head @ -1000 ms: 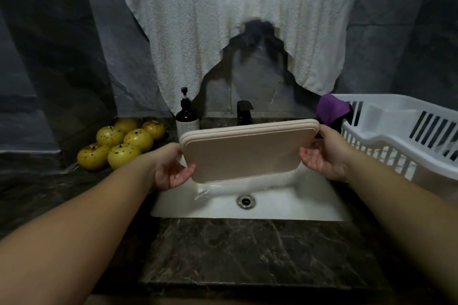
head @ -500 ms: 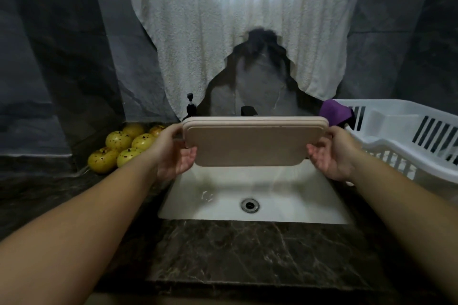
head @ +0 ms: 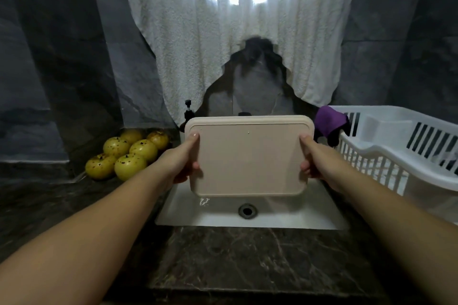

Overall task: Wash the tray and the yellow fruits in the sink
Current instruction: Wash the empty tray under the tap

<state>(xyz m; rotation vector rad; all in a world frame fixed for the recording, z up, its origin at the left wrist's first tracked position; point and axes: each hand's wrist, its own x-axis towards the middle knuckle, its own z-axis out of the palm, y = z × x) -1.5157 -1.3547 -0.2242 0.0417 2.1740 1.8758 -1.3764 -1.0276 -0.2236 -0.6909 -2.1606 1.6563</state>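
Note:
A beige rectangular tray (head: 249, 156) is held upright above the white sink (head: 285, 215), its flat underside facing me. My left hand (head: 182, 163) grips its left edge, thumb on the near face. My right hand (head: 313, 161) grips the right edge the same way. Several yellow fruits (head: 127, 153) with dark speckles lie in a pile on the dark counter left of the sink. The tap is hidden behind the tray.
A white slatted dish basket (head: 401, 153) stands right of the sink, with a purple cloth (head: 330, 121) over its near corner. A dark soap pump bottle (head: 187, 114) peeks out behind the tray's left corner. A white towel (head: 235, 44) hangs on the wall. The drain (head: 247, 211) sits mid-sink.
The tray has been tipped up from a shallow tilt to nearly vertical and raised, so it faces me. Both hands kept their hold on its side edges.

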